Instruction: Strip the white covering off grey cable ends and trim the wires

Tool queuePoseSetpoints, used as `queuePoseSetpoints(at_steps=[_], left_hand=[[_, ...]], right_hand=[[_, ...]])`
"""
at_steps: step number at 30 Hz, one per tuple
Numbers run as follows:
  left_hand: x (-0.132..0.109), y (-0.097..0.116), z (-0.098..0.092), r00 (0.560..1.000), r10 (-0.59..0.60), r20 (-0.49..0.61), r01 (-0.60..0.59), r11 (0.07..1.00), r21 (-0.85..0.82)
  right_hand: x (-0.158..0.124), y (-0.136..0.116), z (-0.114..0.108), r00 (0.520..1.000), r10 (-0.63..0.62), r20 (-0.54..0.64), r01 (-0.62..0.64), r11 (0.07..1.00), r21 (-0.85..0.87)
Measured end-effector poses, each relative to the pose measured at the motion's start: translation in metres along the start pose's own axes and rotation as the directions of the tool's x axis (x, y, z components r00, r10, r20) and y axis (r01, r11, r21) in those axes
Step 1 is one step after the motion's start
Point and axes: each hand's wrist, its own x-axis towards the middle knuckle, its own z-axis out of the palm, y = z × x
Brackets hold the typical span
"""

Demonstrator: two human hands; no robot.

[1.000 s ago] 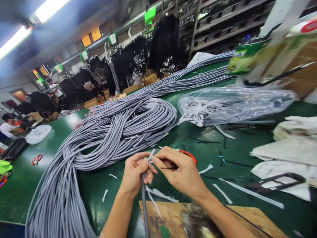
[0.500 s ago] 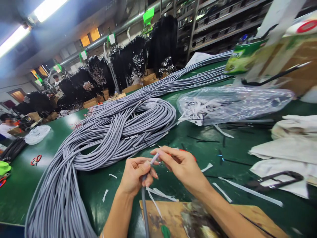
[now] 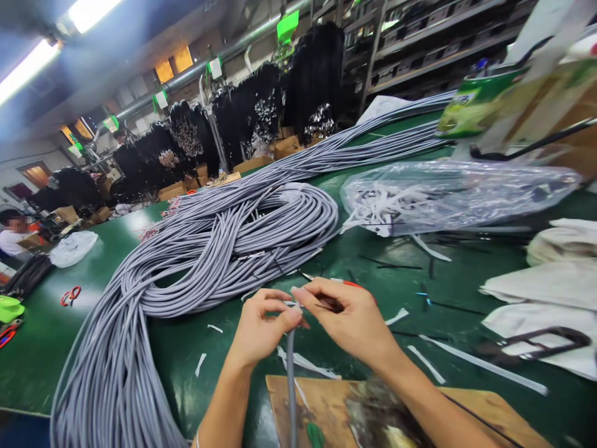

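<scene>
A grey cable (image 3: 291,386) rises upright from the bottom of the view to my fingers. My left hand (image 3: 261,326) is closed around it near its upper end, thumb in front. At that same end, the fingers of my right hand (image 3: 345,314) are pinched together on the tip, which they mostly hide. A small whitish piece shows between the two hands. Behind my right hand, a pointed metal tip and a red handle (image 3: 353,284) peek out; whether they belong to one tool I cannot tell. Coiled grey cables (image 3: 186,267) lie just beyond my hands.
A clear plastic bag (image 3: 457,193) of white strips lies at the right. White gloves (image 3: 545,280) and a black-handled cutter (image 3: 541,342) are near it. Strip scraps dot the green table (image 3: 177,361). A stained board (image 3: 326,398) sits below my hands. A co-worker (image 3: 16,233) is far left.
My left hand has turned, its fingers now folded over the cable's top. My right hand has come closer to it, and the cable's light tip is now mostly covered. The view has shifted slightly.
</scene>
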Motion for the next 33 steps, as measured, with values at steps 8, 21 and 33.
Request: queuePoseSetpoints(at_steps=[8,21,33], left_hand=[[0.000,0.003,0.004,0.957,-0.212,0.199,0.255,0.940,-0.226],[-0.006,0.010,0.017,0.995,-0.064,-0.075,0.056,0.992,-0.110],[-0.005,0.001,0.010,0.976,0.219,0.012,-0.209,0.911,0.356]], right_hand=[[-0.001,-0.001,-0.004,0.991,-0.119,0.069,0.121,0.992,-0.030],[0.008,0.003,-0.003,0.920,0.328,0.214,-0.384,0.862,0.332],[0.006,0.006,-0.003,0.977,0.163,0.137,-0.186,0.965,0.183]])
